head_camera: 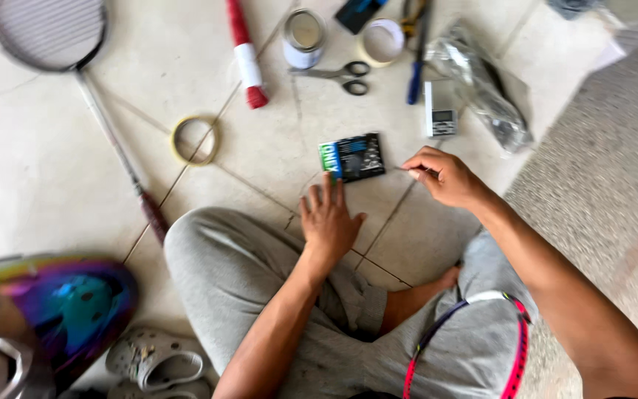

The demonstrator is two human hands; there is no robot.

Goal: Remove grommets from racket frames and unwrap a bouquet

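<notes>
Packet (352, 157), dark with a green edge, lies on the floor tiles (38, 170) at 12 o'clock from the flat, released left hand (328, 222); right hand (441, 176) at its 3 o'clock pinches something too small to tell. Scissors (341, 75), small scale (439, 111), tape ring (195, 140) lie beyond

Seen from the head camera, the body was clad in light grey trousers (230, 273) of a soft, sweatpant-like cloth, creased at the knees. One trouser leg was gathered into a loose cuff just beside the bare foot (446, 279); no shoe or sock was worn on it. Both forearms were left bare, and no sleeve was seen below the elbow on either side of the trousers. The left hand (328, 222) and the right hand (444, 177) were ungloved. No ring or watch could be made out, though motion blur may have hidden small details.
</notes>
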